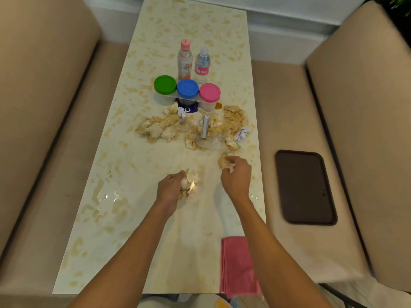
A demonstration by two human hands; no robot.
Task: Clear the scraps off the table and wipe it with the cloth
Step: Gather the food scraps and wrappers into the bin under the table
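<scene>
Crumpled tan and white scraps [160, 130] lie in a heap across the middle of the cream patterned table [124, 218], with a silver wrapper tube [205, 128] among them. My left hand [170, 190] grips a wad of scraps [189, 184] just above the tabletop. My right hand [236, 176] pinches another tan scrap [224, 161] near the table's right edge. A pink cloth [236, 266] lies folded at the near right corner, partly under my right forearm.
Two drink bottles [185, 61] [202, 64] and three jars with green [165, 85], blue [188, 88] and pink [210, 92] lids stand behind the scraps. A dark brown tray [305, 187] rests on the beige bench seat at right. Benches flank both sides.
</scene>
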